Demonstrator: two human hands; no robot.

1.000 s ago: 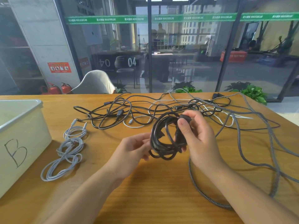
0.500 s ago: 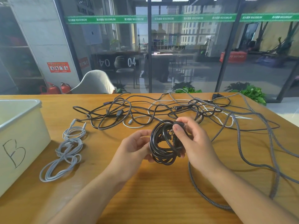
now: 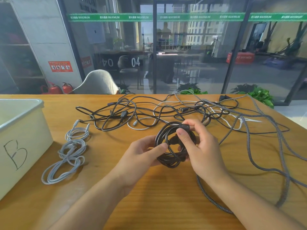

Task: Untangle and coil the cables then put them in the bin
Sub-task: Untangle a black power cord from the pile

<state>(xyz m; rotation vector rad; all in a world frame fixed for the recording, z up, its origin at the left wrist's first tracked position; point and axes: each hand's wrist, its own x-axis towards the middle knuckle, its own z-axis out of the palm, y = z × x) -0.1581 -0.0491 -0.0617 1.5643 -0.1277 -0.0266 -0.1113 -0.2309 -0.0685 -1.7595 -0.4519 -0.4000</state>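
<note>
Black coil (image 3: 172, 146) — grey-white coils (image 3: 66, 156), seemingly cream bin (image 3: 25, 130).

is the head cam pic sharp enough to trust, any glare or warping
Head view: the hands, left and right, and the black coil are fairly sharp; soft shadows fall on the table; its far edge bows from wide-angle warping; the glass wall carries reflections, so the room behind is hazy.

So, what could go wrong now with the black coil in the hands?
1. The right hand pinches only the plug end; if it slips, the black coil may spring open.
2. The left hand holds one side loosely, so loops may slide out.
3. On the way to the bin, it could catch the grey coils.
</note>
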